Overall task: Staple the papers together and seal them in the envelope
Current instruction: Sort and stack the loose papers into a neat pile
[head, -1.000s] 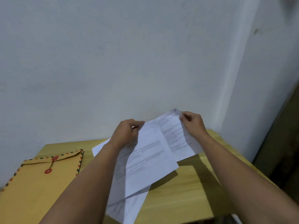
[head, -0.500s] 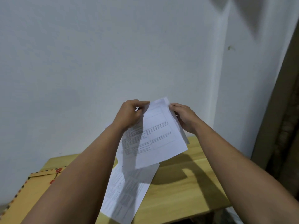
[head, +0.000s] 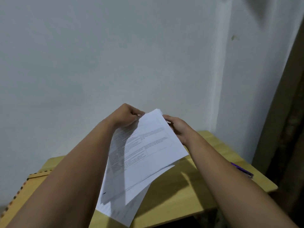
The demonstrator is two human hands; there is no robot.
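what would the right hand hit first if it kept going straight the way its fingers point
The right hand points up and left across the top of the papers; past the sheet edge it holds, it would probably meet the left hand, though depth is unclear.

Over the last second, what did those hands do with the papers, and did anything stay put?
Both hands, left hand and right hand, brought the fanned-out sheets together into one overlapping stack of papers and lifted it higher off the wooden table. Each hand's grip on the top corners never let go. The envelope stayed flat at the left of the table.
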